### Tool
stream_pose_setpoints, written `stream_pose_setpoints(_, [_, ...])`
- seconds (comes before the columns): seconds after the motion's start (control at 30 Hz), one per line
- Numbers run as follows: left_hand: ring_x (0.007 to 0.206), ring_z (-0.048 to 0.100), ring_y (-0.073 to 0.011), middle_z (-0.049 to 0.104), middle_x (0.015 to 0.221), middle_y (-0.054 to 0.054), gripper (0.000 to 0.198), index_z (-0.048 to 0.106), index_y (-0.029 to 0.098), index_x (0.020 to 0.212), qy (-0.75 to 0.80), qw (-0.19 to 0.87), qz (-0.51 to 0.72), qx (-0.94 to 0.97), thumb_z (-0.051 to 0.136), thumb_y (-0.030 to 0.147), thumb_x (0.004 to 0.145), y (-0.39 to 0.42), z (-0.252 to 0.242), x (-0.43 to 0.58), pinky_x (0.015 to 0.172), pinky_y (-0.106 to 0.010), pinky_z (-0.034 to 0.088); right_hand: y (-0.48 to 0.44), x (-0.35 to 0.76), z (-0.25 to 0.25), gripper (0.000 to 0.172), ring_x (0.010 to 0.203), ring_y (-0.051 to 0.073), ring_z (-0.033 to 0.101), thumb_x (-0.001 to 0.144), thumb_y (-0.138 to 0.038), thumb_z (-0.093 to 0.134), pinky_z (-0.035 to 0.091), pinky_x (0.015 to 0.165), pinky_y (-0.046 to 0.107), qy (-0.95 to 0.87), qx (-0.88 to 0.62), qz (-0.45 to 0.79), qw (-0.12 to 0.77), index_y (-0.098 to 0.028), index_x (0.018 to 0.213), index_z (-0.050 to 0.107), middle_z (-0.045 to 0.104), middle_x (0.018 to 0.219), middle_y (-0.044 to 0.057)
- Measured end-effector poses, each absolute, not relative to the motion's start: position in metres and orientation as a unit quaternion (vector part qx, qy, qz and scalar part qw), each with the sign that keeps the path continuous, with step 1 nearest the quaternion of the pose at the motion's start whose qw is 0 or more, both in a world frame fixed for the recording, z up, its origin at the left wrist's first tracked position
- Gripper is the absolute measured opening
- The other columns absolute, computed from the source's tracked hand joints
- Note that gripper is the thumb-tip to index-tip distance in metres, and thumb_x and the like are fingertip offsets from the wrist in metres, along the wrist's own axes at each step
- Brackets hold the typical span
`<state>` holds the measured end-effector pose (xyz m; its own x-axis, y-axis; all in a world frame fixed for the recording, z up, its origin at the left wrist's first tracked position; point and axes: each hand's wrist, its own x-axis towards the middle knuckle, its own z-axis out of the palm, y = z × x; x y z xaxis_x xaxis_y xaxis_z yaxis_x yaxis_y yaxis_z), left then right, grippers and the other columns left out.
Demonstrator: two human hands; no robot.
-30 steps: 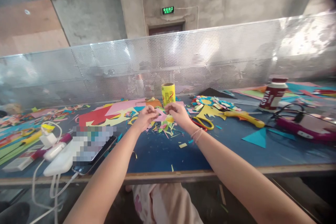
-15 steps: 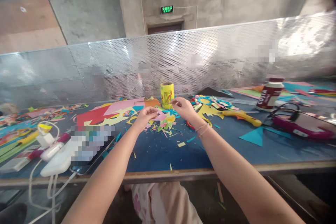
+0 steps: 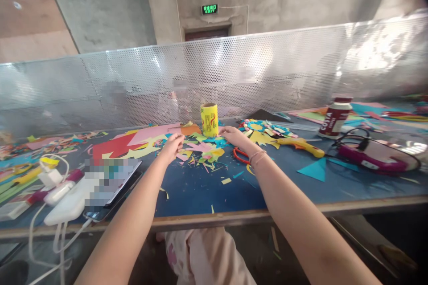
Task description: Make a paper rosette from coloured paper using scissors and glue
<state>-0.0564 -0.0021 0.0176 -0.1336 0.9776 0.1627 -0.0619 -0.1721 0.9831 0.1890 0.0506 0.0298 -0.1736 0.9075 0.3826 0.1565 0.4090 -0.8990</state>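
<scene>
Above the blue table, my left hand (image 3: 173, 147) has its fingers curled together; whatever they may hold is too small to make out. Colored paper scraps (image 3: 214, 155) lie just to its right. My right hand (image 3: 233, 135) reaches in beside the base of a yellow printed roll (image 3: 209, 120) that stands on end, its hollow core facing up. The right fingers are bent and drawn together near scraps behind them; I cannot tell if they touch the roll. Under the right wrist are the red handles of scissors (image 3: 240, 156).
Red paper (image 3: 112, 146) and pink sheets lie at left. A phone (image 3: 113, 196), a white power bank (image 3: 68, 205) and cables sit front left. Farther right are a yellow-handled tool (image 3: 306, 146), a bottle (image 3: 335, 118) and a purple device (image 3: 374, 158). A perforated metal screen (image 3: 143, 80) stands behind.
My left hand has drawn left, away from the pink piece, and its fingers have curled more. My right hand has moved lower beside the roll. The view has shifted slightly.
</scene>
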Motion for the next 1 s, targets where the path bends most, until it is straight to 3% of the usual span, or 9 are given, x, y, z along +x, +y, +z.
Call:
stream_pose_setpoints(0.13, [0.049,0.043,-0.0107,0.049,0.051,0.003,0.014,0.057,0.019,0.057,0.551,0.234,0.492,0.633,0.068,0.016,0.065,0.003,0.01,-0.064,0.053,-0.022,0.033,0.048,0.196,0.032,0.018,0.061,0.011,0.051,0.056,-0.005,0.054,0.037,0.055,0.021,-0.765,-0.42,0.268,0.408,-0.02,0.058,0.063,0.062,0.064,-0.001])
stream_pose_setpoints(0.23, [0.056,0.048,-0.015,0.05,0.052,0.002,0.01,0.062,0.02,0.058,0.527,0.183,0.451,0.696,0.071,0.016,0.061,0.002,0.005,-0.06,0.061,-0.025,0.036,0.047,0.196,0.033,0.018,0.06,0.011,0.048,0.056,-0.006,0.055,0.034,0.056,0.022,-0.77,-0.411,0.271,0.404,-0.02,0.062,0.064,0.059,0.064,-0.002])
stream_pose_setpoints(0.3, [0.065,0.054,-0.0177,0.057,0.063,-0.001,0.01,0.067,0.02,0.068,0.498,0.179,0.446,0.722,0.073,0.018,0.06,-0.001,0.004,-0.052,0.067,-0.027,0.039,0.046,0.192,0.034,0.013,0.059,0.011,0.045,0.057,-0.01,0.057,0.032,0.055,0.023,-0.757,-0.397,0.303,0.421,-0.019,0.064,0.063,0.055,0.059,-0.003])
stream_pose_setpoints(0.37, [0.083,0.058,-0.0216,0.063,0.083,-0.006,0.023,0.069,0.02,0.081,0.475,0.165,0.438,0.745,0.076,0.02,0.06,-0.006,0.004,-0.041,0.078,-0.03,0.041,0.043,0.185,0.034,0.009,0.058,0.01,0.043,0.061,-0.019,0.06,0.031,0.055,0.023,-0.731,-0.371,0.355,0.449,-0.019,0.069,0.063,0.052,0.059,-0.004])
stream_pose_setpoints(0.57, [0.112,0.051,-0.0263,0.057,0.117,-0.01,0.049,0.059,0.021,0.11,0.429,0.107,0.379,0.813,0.072,0.042,0.067,-0.025,0.007,-0.005,0.097,-0.042,0.038,0.024,0.16,0.039,0.026,0.055,0.007,0.033,0.067,-0.041,0.065,0.027,0.053,0.024,-0.599,-0.221,0.529,0.558,-0.018,0.078,0.061,0.042,0.063,-0.005])
stream_pose_setpoints(0.67, [0.11,0.051,-0.0285,0.057,0.114,-0.012,0.061,0.055,0.021,0.111,0.446,0.038,0.38,0.809,0.075,0.049,0.06,-0.029,0.003,0.009,0.096,-0.045,0.04,0.018,0.155,0.042,0.026,0.057,0.007,0.032,0.066,-0.042,0.068,0.029,0.054,0.022,-0.549,-0.166,0.574,0.584,-0.02,0.078,0.061,0.036,0.062,-0.006])
stream_pose_setpoints(0.83, [0.101,0.054,-0.0299,0.057,0.102,-0.011,0.059,0.052,0.019,0.102,0.482,-0.044,0.398,0.779,0.078,0.047,0.056,-0.027,-0.012,0.025,0.086,-0.045,0.045,0.013,0.152,0.045,0.025,0.056,0.007,0.03,0.065,-0.038,0.072,0.031,0.053,0.02,-0.502,-0.118,0.617,0.594,-0.02,0.079,0.062,0.033,0.062,-0.006])
stream_pose_setpoints(1.0, [0.088,0.06,-0.0251,0.061,0.091,-0.01,0.031,0.051,0.017,0.094,0.53,0.003,0.384,0.756,0.069,0.022,0.069,-0.02,-0.016,0.024,0.077,-0.04,0.048,0.006,0.151,0.048,0.02,0.055,0.006,0.029,0.069,-0.034,0.07,0.033,0.052,0.019,-0.489,-0.075,0.632,0.597,-0.021,0.081,0.06,0.034,0.065,-0.006])
